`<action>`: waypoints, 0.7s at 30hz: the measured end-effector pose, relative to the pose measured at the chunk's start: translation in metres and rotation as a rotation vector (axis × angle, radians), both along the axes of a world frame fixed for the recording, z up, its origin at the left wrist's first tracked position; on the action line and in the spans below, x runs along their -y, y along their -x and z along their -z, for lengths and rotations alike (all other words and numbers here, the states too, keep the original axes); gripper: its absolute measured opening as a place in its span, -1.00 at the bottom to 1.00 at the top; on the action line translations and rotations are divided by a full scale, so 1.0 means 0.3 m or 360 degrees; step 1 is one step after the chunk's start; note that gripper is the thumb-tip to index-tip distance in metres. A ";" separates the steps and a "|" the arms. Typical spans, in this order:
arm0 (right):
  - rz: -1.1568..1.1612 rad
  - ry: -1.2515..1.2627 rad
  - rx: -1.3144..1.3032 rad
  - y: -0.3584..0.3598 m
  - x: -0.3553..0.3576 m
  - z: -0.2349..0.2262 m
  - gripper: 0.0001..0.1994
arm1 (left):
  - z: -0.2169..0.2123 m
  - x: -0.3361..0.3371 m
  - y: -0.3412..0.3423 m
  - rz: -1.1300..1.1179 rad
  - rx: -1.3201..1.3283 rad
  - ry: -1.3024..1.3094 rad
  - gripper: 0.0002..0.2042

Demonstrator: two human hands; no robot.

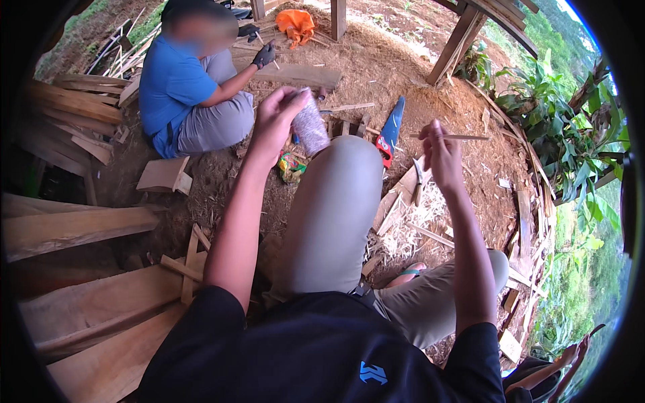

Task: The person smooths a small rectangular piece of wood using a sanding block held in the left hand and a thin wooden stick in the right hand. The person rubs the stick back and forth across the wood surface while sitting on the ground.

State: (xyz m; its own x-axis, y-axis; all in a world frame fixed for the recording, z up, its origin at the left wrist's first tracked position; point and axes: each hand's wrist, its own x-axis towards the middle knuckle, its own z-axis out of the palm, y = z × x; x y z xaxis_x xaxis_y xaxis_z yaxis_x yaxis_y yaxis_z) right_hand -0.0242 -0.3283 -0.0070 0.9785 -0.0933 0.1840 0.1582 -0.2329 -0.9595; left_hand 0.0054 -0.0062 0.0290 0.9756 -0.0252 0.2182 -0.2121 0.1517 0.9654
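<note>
My left hand (274, 124) is raised beside my bent knee, its fingers closed on the upper end of a greyish, speckled, roughly rectangular piece (312, 127). What that piece is made of I cannot make out. Out to the right, my right hand (441, 158) pinches a thin wooden stick (470, 138), which lies nearly level and pokes out on both sides of the fingers. Between the two hands, a handsaw (391, 131) with a blue blade cover or blade and a red handle rests on the ground. A curved-looking hand tool (419, 185) lies below my right hand, on wood shavings.
At the upper left a person (178, 87) in a blue shirt sits with dark gloves, holding a thin stick. Boards (101, 302) are stacked at my left. An orange bag (295, 27) lies ahead, near wooden posts. Another person's hands (574, 356) show at the lower right.
</note>
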 end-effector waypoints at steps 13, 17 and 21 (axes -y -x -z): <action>-0.0053 -0.0122 -0.0069 0.214 0.038 -0.102 -0.70 | 0.286 0.411 0.109 0.0604 0.0184 -0.0727 -0.61; -0.0039 -0.0065 -0.0237 0.218 0.075 -0.033 -0.67 | 0.337 0.447 0.115 0.0326 0.0516 -0.0720 -0.69; -0.0080 -0.0091 -0.0342 0.188 0.045 -0.008 -0.70 | 0.378 0.402 0.086 0.0329 0.0602 -0.0869 -0.69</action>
State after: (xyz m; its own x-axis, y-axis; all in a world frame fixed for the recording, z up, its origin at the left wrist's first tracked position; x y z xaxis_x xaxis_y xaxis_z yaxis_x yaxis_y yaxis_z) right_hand -0.0806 -0.3418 -0.0045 0.9983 -0.0477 -0.0337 -0.0415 -0.1740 -0.9839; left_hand -0.0203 -0.1268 -0.0843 0.7985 -0.4049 0.4454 -0.5679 -0.2614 0.7805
